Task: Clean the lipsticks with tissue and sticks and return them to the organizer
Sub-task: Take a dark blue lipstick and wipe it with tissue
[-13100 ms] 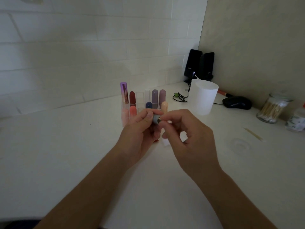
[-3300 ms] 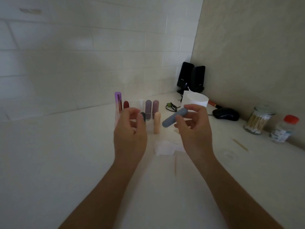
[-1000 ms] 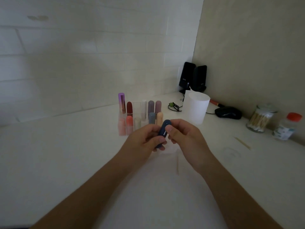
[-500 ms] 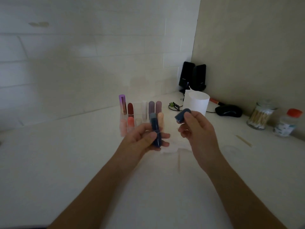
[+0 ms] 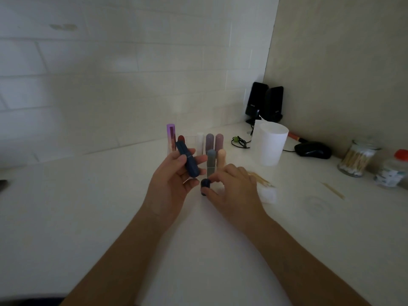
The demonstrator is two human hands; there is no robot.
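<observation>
left hand (image 5: 171,186): grips navy lipstick tube (image 5: 187,161), tilted, in front of clear organizer (image 5: 190,141) | right hand (image 5: 236,191): pinches navy cap (image 5: 205,183), low near table (image 5: 88,217) | tissue (image 5: 268,194): beside right hand

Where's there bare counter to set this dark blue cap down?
The cap fits on bare counter left of the left hand and organizer, or nearer you than both hands. Crowded right of the right hand: tissue, sticks, then the white cup.
</observation>
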